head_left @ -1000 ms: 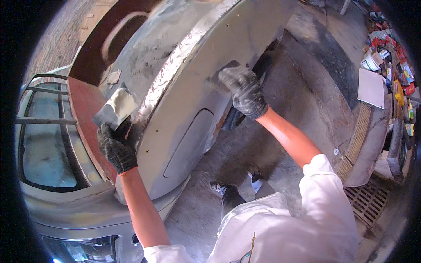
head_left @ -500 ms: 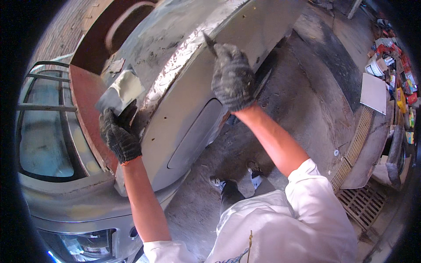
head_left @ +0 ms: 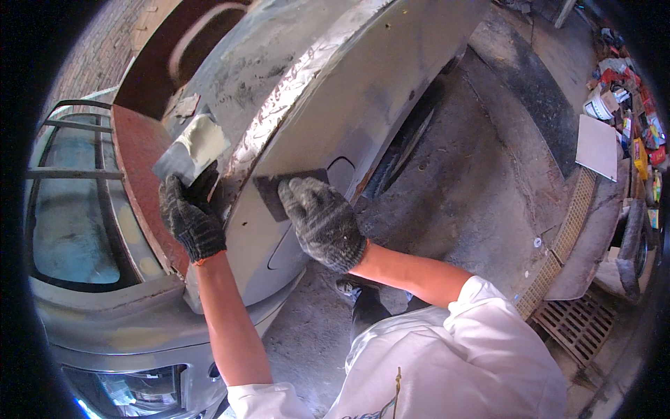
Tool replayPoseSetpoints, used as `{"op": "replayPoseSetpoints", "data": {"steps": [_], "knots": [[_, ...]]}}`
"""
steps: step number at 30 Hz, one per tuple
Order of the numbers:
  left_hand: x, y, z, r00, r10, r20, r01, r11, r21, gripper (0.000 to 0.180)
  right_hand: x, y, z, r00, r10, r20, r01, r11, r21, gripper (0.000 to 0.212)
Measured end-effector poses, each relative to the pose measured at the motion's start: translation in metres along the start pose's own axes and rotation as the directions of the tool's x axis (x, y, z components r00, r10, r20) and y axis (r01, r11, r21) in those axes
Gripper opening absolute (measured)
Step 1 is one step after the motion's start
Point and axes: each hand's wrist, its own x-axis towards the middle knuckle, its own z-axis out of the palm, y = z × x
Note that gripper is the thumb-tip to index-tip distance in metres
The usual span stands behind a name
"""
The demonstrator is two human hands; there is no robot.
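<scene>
My left hand [head_left: 190, 215], in a dark knit glove, grips the near end of a flat metal plate [head_left: 167, 159]. A mound of pale cream body filler [head_left: 202, 142] lies on that plate, which is held over the car's edge. In its matching glove my right hand [head_left: 322, 222] pinches a dark flat putty spreader [head_left: 272, 197]. The spreader lies against the grey car body panel [head_left: 307, 143], just left of the rounded outline of a flap [head_left: 340, 167]. Small dark holes dot the panel, and its upper edge carries a bright, bare, rough metal strip [head_left: 279, 98].
The car's rear window [head_left: 73, 202] and tail light [head_left: 125, 387] are on the left. A dark sheet [head_left: 520, 84] lies on the concrete floor. At right are a floor grate [head_left: 576, 325], a white board [head_left: 597, 148] and a cluttered row of boxes and a white tub [head_left: 598, 107].
My right hand has come down and left along the panel, from its upper part to beside the flap, turning the spreader flat against the surface. My left hand and the plate stay nearly still.
</scene>
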Motion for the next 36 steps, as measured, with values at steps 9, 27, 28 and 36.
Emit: {"op": "replayPoseSetpoints", "data": {"steps": [9,27,28,36], "knots": [[0.004,-0.010,-0.011,0.996,-0.089,0.016,0.090,0.970,-0.224,0.028,0.078,0.149,-0.062,0.916,0.058,-0.397,-0.121,0.983,-0.135,0.033],[0.011,-0.016,-0.018,0.986,-0.165,0.012,0.164,0.971,-0.172,0.044,0.042,0.143,-0.053,0.941,0.277,-0.195,-0.208,0.927,0.312,0.027],[0.011,-0.015,-0.018,0.994,-0.096,0.048,0.099,0.993,-0.062,0.038,0.051,0.165,-0.054,0.917,0.328,-0.228,-0.288,0.938,0.195,0.024],[0.007,-0.009,-0.017,0.996,-0.057,0.071,0.061,0.997,-0.057,0.028,0.081,0.190,-0.040,0.874,0.087,-0.477,-0.132,0.989,-0.062,0.024]]}}
